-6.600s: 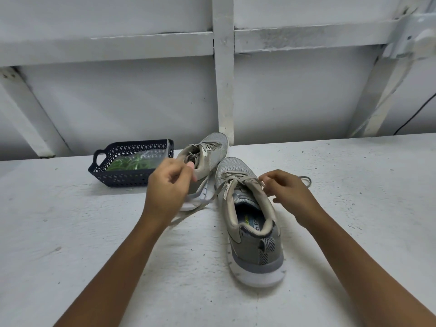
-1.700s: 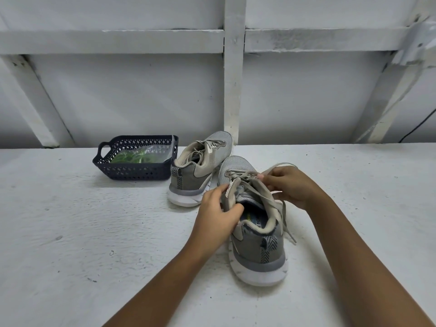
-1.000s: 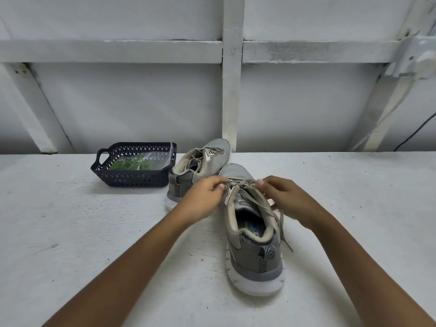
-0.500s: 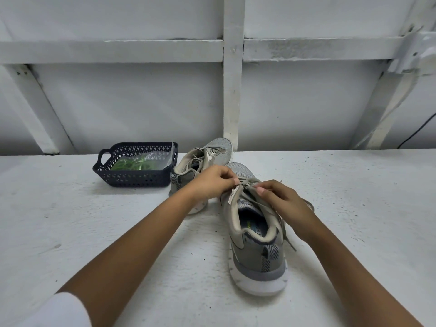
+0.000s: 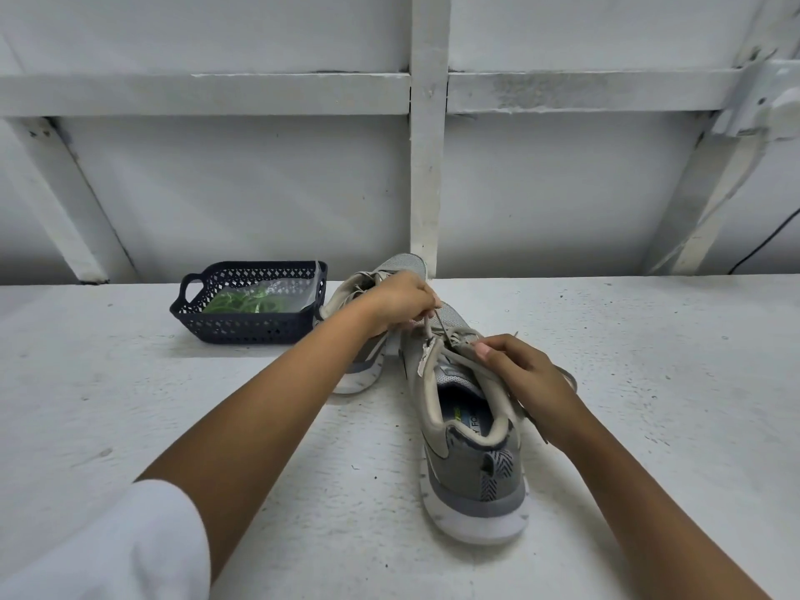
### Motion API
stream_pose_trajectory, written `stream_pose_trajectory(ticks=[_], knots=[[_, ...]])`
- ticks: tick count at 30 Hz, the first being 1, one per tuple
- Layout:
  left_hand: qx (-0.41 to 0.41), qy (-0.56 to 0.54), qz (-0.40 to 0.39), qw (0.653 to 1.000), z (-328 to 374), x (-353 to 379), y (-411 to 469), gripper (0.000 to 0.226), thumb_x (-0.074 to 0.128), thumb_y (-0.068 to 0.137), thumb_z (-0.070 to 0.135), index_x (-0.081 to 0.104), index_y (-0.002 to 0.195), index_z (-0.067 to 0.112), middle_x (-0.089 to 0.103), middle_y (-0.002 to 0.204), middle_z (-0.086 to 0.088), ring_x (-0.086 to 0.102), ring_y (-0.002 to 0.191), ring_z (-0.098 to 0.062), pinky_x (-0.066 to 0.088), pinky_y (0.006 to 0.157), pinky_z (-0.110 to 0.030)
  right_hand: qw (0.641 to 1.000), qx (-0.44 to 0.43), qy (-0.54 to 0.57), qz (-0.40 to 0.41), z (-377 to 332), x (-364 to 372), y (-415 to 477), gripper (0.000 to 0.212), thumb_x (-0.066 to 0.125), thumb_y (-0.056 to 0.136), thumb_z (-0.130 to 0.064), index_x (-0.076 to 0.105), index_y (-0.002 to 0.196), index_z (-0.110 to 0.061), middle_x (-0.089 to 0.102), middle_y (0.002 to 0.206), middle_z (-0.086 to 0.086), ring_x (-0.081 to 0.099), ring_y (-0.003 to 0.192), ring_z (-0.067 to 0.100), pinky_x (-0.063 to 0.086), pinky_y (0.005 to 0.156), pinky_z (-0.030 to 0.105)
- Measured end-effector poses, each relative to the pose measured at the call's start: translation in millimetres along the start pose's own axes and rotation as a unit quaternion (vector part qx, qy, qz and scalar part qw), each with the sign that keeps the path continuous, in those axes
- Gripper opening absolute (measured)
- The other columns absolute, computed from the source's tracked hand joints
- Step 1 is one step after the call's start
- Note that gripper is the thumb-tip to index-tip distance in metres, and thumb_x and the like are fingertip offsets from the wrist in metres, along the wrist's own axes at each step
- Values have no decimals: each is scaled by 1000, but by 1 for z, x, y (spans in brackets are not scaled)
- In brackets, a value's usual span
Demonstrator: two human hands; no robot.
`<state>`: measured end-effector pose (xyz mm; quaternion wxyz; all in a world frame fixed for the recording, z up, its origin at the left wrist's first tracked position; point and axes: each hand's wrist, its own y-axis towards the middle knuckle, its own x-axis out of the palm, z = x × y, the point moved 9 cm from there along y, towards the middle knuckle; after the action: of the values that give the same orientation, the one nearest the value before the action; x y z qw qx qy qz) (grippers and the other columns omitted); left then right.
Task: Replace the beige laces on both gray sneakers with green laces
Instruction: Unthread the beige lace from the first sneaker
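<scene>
Left hand (image 5: 402,300): fingers curled, pinching a strand of the beige lace (image 5: 428,329) and holding it up over the toe end of the near sneaker (image 5: 472,465).
Right hand (image 5: 528,374): fingers curled, thumb and forefinger clamped on the right eyelet edge of the near sneaker. More lace trails out below that hand, down the shoe's right side.
Near sneaker: gray, upright on its sole, heel toward the camera, toe pointing far. Beige lace still threaded in the far eyelets, near eyelets loose.
Far sneaker (image 5: 363,374): just left of and behind the near one, mostly hidden by the left hand and forearm. Can't tell its lace state.
Basket (image 5: 246,326): dark perforated plastic with a handle on its left end, far left on the desk (image 5: 130,383), just beside the far sneaker. Inside: a clear plastic bag (image 5: 298,292) holding the green laces (image 5: 246,301).
White sleeve (image 5: 108,556) at near left.
</scene>
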<state>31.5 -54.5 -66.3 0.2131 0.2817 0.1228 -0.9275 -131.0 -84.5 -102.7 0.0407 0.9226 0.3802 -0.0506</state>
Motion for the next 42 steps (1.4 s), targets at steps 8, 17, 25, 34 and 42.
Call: stream_pose_trajectory(ticks=[8,17,25,34,42], knots=[[214,344,3,914,25,1,-38,20,53,86,16,72,89,23,50,118,8,35,118,-15,25,102,-30,1000,-6,-2,-2,-1,2,1,12,58,92,-23,68,91,-16,70,78,-8,63,70,-1,48,64,12],[247,189,142,940,7,-32,-45,15,63,89,25,70,94,12,50,107,3,48,108,-19,34,102,-46,1000,-8,-6,2,-3,0,-1,12,58,92,-21,68,88,-18,69,73,-13,61,66,-5,44,60,8],[300,416,112,851,20,-6,-64,25,49,88,31,67,103,22,55,118,0,45,117,-24,32,99,-46,1000,-16,-13,4,-5,0,-3,12,57,92,-20,67,87,-18,67,70,-14,60,63,-8,42,57,5],[190,169,292,922,5,-60,-68,13,51,93,15,61,97,8,60,97,-4,56,92,-22,43,79,-34,1000,-16,-20,4,-3,0,0,12,58,92,-25,69,90,-20,69,76,-13,62,70,-2,46,65,10],[276,419,152,851,13,-3,-72,24,51,88,31,68,103,24,57,116,1,46,118,-23,25,102,-49,1000,-21,-12,5,-2,0,1,12,59,91,-23,68,86,-21,69,74,-13,62,68,-4,46,63,9]])
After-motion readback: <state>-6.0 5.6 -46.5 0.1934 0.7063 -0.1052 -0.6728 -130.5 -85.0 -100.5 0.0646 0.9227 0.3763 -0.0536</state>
